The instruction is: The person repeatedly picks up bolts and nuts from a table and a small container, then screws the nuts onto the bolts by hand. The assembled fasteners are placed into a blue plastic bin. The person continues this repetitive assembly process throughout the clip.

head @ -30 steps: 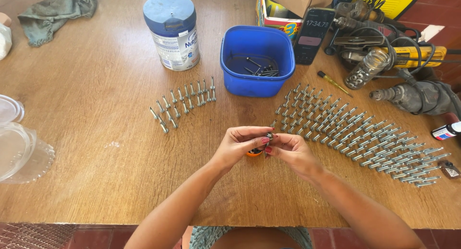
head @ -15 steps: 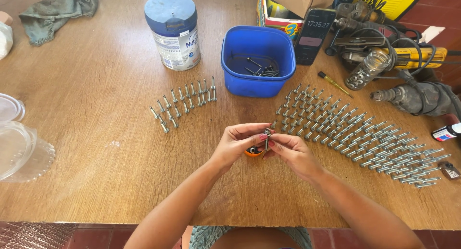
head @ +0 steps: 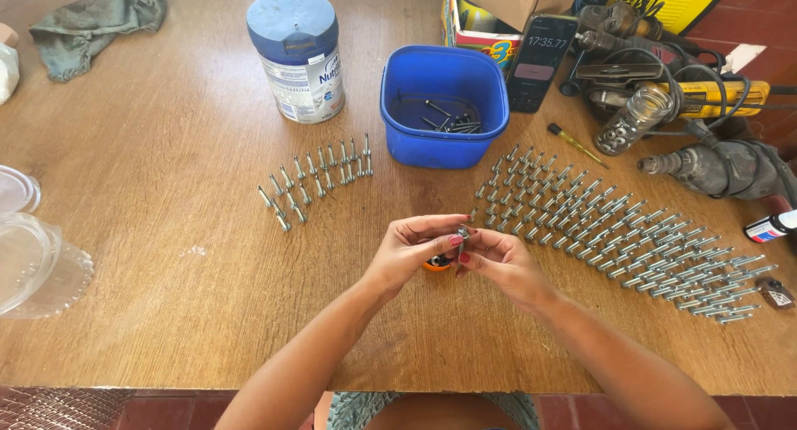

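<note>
My left hand (head: 411,251) and my right hand (head: 498,264) meet over the wooden table (head: 166,256), fingertips pinched together on one small metal bolt (head: 462,232) held upright between them. A small orange object (head: 435,265) lies on the table just under my hands. Many bolts are laid out in rows (head: 614,231) to the right of my hands. A shorter row of bolts (head: 315,177) lies to the upper left. Behind my hands stands a blue plastic tub (head: 444,106) with several loose bolts in its bottom.
A round tin with a blue lid (head: 295,56) stands left of the tub. A phone (head: 540,61), a cardboard box (head: 477,23), power drills (head: 706,160) and a glass jar (head: 627,119) crowd the back right. Clear plastic lids (head: 33,260) lie at the left edge; a green rag (head: 95,19) is far left.
My hands stayed in the same spot; the fingers shifted slightly around the bolt, which now stands more upright between the fingertips.
</note>
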